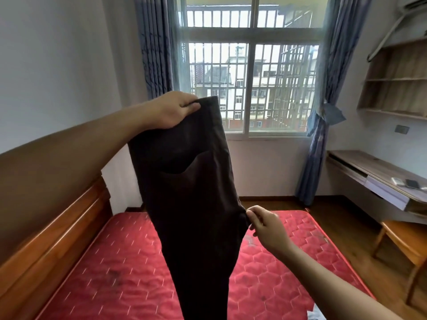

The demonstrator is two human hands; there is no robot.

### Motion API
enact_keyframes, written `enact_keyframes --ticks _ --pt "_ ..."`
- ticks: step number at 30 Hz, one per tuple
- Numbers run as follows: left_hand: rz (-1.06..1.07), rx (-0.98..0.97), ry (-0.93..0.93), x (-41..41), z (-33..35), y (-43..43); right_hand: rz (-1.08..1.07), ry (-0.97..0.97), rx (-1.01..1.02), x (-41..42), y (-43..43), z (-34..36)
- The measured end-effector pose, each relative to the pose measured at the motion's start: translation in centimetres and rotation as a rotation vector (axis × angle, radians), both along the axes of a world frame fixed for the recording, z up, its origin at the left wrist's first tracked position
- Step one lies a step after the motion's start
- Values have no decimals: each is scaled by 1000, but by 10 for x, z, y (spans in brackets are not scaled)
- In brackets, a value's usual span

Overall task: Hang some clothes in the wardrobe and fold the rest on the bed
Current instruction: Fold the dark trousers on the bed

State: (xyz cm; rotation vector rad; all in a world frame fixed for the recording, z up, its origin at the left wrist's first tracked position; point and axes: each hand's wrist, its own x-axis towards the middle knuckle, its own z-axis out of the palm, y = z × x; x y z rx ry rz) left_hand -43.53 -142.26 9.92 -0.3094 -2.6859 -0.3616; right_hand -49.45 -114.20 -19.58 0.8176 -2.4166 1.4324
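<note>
Both hands' fingers (190, 107) tight on trousers (191, 181)

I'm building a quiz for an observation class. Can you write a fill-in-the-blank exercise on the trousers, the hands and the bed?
1. The left hand grips the dark trousers at their ____ edge.
2. The right hand pinches the trousers' side edge, ____ than the left hand.
3. The mattress beneath the trousers is ____.
4. The curtains are ____.
Missing words: top; lower; red; blue.
</note>
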Motion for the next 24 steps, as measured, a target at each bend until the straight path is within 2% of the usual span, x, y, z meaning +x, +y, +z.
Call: enact_keyframes --ticks 5,9,13,18,21,24 --pt "-9 -24 35 -4 1 -5 -20 48 -4 4 -11 -10" --pt "-14 -32 46 -5 4 -11 -66 -85 -91 -6 -4 -11" --pt "-31 5 35 -8 2 -13 -84 -123 -31 -19 6 -8" --pt "-37 10 62 -12 6 -11 66 -184 -160 -11 0 1" --pt "-55 15 82 -12 14 -5 47 -80 -12 -9 -3 0" --pt "-47 1 67 -11 15 1 68 -119 108 -14 0 6"
